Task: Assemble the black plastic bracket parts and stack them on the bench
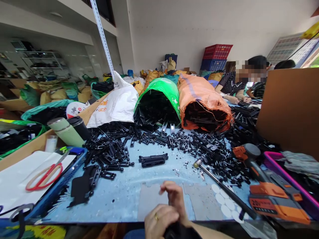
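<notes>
**Two hands, one black piece, assorted containers**

Left hand (159, 219): ringed, fingers curled around a black piece (178, 233) at the bottom edge. Right hand (175, 198): fingers loosely bent, partly behind the left; from my feed I cannot tell whether it holds anything.
Beyond, on the blue tabletop (124, 192): loose black parts (109, 151).
Green sack (159, 87): mouth open, black parts inside. Orange sack (196, 91): likewise.
White sack (114, 108): contents hidden from me.
Blue basket (83, 153), left: white sheet (17, 177), red-handled scissors (46, 177) across it.
Pink basket (274, 157), right: grey cloth (301, 162); darker contents unreadable, cut off by the frame.
Black piece: mostly out of frame, shape unclear.
</notes>
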{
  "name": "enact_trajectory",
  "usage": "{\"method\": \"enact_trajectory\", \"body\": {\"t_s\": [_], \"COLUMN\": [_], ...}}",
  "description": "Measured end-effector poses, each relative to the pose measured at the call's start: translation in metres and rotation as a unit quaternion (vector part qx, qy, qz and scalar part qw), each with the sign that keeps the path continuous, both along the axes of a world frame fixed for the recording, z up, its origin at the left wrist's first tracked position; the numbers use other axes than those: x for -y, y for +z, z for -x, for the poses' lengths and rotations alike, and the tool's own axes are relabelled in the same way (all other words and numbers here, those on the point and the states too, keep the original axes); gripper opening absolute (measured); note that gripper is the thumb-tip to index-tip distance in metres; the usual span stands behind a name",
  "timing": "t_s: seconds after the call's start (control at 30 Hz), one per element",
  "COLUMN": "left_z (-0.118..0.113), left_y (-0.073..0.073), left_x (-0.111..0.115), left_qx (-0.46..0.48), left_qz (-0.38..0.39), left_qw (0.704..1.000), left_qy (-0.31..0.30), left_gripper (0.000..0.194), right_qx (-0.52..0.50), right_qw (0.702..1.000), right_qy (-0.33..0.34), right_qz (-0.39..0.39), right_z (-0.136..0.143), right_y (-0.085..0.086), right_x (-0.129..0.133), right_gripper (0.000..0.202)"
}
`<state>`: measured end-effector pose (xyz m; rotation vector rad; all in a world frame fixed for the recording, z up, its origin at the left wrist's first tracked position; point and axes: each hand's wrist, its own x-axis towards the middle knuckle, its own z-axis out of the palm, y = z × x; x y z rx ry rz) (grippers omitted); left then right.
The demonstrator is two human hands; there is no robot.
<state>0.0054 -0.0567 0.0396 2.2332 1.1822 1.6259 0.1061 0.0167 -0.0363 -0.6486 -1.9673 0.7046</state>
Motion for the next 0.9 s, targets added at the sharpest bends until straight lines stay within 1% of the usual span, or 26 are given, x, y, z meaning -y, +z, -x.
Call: {"method": "enact_trajectory", "body": {"t_s": [0.03, 0.07, 0.1, 0.13, 0.17, 0.2, 0.23, 0.27, 0.3, 0.37, 0.43, 0.5, 0.53, 0.6, 0.63, 0.67, 0.73, 0.77, 0.83, 0.9], "left_z": [0.004, 0.011, 0.019, 0.027, 0.036, 0.044, 0.049, 0.053, 0.055, 0.055, 0.057, 0.07, 0.081, 0.111, 0.128, 0.145, 0.172, 0.18, 0.188, 0.186], "left_y": [-0.004, -0.009, -0.015, -0.022, -0.029, -0.037, -0.044, -0.051, -0.057, -0.063, -0.06, -0.052, -0.047, -0.039, -0.036, -0.035, -0.037, -0.038, -0.038, -0.032], "left_x": [-0.009, -0.021, -0.034, -0.048, -0.062, -0.077, -0.09, -0.104, -0.116, -0.138, -0.157, -0.176, -0.187, -0.208, -0.219, -0.229, -0.246, -0.251, -0.255, -0.248], "left_qx": [-0.018, -0.052, -0.099, -0.15, -0.199, -0.245, -0.285, -0.318, -0.342, -0.356, -0.341, -0.321, -0.312, -0.289, -0.275, -0.263, -0.248, -0.24, -0.222, -0.207], "left_qz": [-0.015, -0.021, -0.017, -0.003, 0.017, 0.039, 0.059, 0.078, 0.095, 0.121, 0.126, 0.131, 0.148, 0.209, 0.253, 0.274, 0.299, 0.304, 0.305, 0.292], "left_qw": [0.999, 0.996, 0.988, 0.977, 0.963, 0.946, 0.929, 0.913, 0.899, 0.884, 0.882, 0.879, 0.873, 0.846, 0.823, 0.808, 0.795, 0.794, 0.796, 0.798], "left_qy": [0.038, 0.076, 0.113, 0.149, 0.18, 0.207, 0.228, 0.244, 0.256, 0.279, 0.3, 0.326, 0.345, 0.397, 0.428, 0.45, 0.465, 0.468, 0.473, 0.484], "left_gripper": [0.053, 0.058, 0.063, 0.066, 0.067, 0.067, 0.067, 0.066, 0.064, 0.059, 0.055, 0.049, 0.045, 0.036, 0.033, 0.031, 0.027, 0.024, 0.02, 0.022], "right_qx": [-0.018, -0.025, -0.009, 0.03, 0.076, 0.128, 0.181, 0.23, 0.259, 0.275, 0.269, 0.256, 0.245, 0.211, 0.19, 0.167, 0.122, 0.102, 0.07, 0.037], "right_qw": [0.999, 0.999, 0.998, 0.995, 0.99, 0.982, 0.967, 0.943, 0.918, 0.896, 0.893, 0.894, 0.895, 0.901, 0.906, 0.913, 0.926, 0.931, 0.939, 0.946], "right_qy": [-0.025, -0.038, -0.039, -0.046, -0.072, -0.114, -0.172, -0.243, -0.296, -0.335, -0.335, -0.329, -0.325, -0.313, -0.301, -0.284, -0.239, -0.215, -0.168, -0.091], "right_qz": [-0.011, -0.029, -0.053, -0.078, -0.094, -0.084, -0.051, -0.001, 0.05, 0.1, 0.132, 0.167, 0.184, 0.214, 0.228, 0.241, 0.266, 0.276, 0.291, 0.309], "right_z": [0.013, 0.022, 0.027, 0.03, 0.03, 0.028, 0.025, 0.022, 0.02, 0.016, 0.015, 0.014, 0.013, 0.012, 0.011, 0.01, 0.008, 0.006, 0.002, -0.006], "right_y": [-0.004, -0.003, 0.002, 0.011, 0.02, 0.03, 0.04, 0.047, 0.053, 0.057, 0.054, 0.048, 0.046, 0.044, 0.044, 0.045, 0.049, 0.051, 0.055, 0.058], "right_x": [-0.018, -0.041, -0.07, -0.102, -0.137, -0.172, -0.206, -0.239, -0.267, -0.313, -0.343, -0.36, -0.366, -0.371, -0.37, -0.367, -0.353, -0.342, -0.314, -0.277], "right_gripper": [0.051, 0.047, 0.044, 0.043, 0.042, 0.042, 0.044, 0.049, 0.054, 0.066, 0.075, 0.08, 0.082, 0.082, 0.08, 0.078, 0.071, 0.067, 0.058, 0.048]}}
